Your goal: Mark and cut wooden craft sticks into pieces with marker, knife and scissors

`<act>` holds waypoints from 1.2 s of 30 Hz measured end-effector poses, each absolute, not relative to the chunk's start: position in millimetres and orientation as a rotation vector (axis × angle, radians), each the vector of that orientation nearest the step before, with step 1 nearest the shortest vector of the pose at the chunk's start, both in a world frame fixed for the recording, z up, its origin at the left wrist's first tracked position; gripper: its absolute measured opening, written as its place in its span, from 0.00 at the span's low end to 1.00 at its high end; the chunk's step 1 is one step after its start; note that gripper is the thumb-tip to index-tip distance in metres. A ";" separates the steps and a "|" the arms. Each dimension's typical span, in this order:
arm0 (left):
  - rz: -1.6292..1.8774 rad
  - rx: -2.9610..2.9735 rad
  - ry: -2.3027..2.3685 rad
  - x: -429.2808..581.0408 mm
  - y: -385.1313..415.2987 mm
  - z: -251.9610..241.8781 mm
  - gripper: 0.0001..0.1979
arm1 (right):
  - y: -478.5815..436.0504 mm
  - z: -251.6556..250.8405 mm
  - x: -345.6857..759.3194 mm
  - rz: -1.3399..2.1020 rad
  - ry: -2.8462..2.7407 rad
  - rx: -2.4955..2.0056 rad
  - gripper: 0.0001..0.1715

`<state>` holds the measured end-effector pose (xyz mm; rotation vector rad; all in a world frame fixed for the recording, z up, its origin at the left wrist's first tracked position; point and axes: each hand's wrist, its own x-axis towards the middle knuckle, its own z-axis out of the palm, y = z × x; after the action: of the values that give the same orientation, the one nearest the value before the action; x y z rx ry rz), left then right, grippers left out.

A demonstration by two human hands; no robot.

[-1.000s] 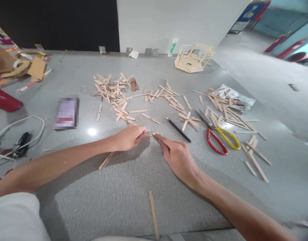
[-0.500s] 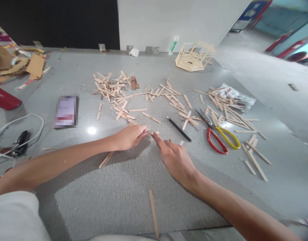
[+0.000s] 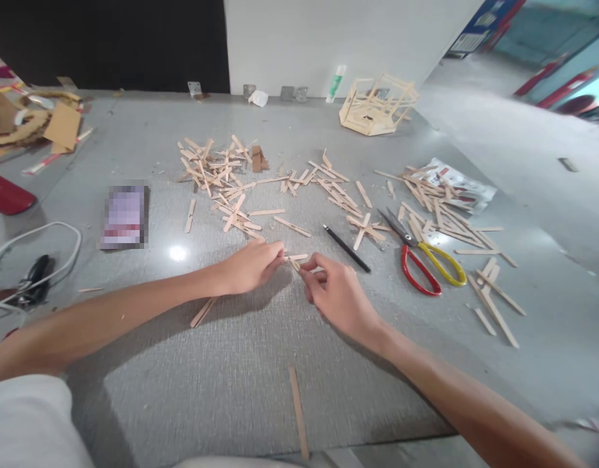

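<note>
Pinching together, fingers [image 3: 276, 249] of the left hand [image 3: 251, 266] and of the right hand [image 3: 338, 298] are closed on short stick pieces [image 3: 296, 259] just above the floor [image 3: 241, 383]. A black pencil [image 3: 347, 249] and scissors [image 3: 429, 261] are seen to the right, with scattered craft sticks [image 3: 226, 185] beyond.

Seeing pale, matt bare wood in the stick piece [image 3: 295, 259] and the scattered sticks [image 3: 216, 172]. Reading the grey mat [image 3: 221, 377] as coarse and woven, perhaps cloth. Catching glossy red and yellow plastic on the scissors [image 3: 410, 246] handles, dull metal on the blades. Noticing a smooth, shiny finish on the floor [image 3: 148, 130].
</note>
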<state>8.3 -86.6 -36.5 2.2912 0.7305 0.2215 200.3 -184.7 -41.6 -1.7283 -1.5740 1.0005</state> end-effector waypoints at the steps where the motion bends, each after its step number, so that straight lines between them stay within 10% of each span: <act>1: 0.227 2.298 0.740 8.8 -86.1 -37.3 0.14 | -184.0 -43.8 199.3 1.079 -1.487 -1.722 0.10; 36: 0.150 2.489 0.746 4.3 -74.2 -25.4 0.20 | -176.9 -46.6 199.5 1.218 -1.344 -1.534 0.13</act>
<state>4.3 -74.2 -25.4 2.4890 0.7460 0.1504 199.5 -176.9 -46.6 -1.5336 -1.3443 1.2175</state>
